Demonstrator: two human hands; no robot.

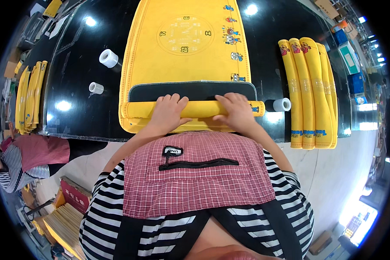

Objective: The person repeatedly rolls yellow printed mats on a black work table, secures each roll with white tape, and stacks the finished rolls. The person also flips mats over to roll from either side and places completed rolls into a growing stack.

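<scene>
Left hand (167, 113) and right hand (237, 113) curled over rolled mat (199, 109), near end of flat mat (184, 69). Uneven pressure could skew it imo; slack fingers might let it unroll. Tape roll (281, 105) by right end, easy bump.

Workshop or factory-type workroom. Long black worktable (84, 93), its surface mirroring bright lamps (90, 21). Batch work evident: partly rolled yellow mat (141, 60) at centre; similar yellow rolls (307, 104) lined up at right, second yellow batch (31, 95) at left. Co-worker (37, 151) at left, in pink apron and striped top resembling wearer's apron (199, 190) and striped sleeves (102, 216). Cardboard box (327, 8) at far right.
</scene>
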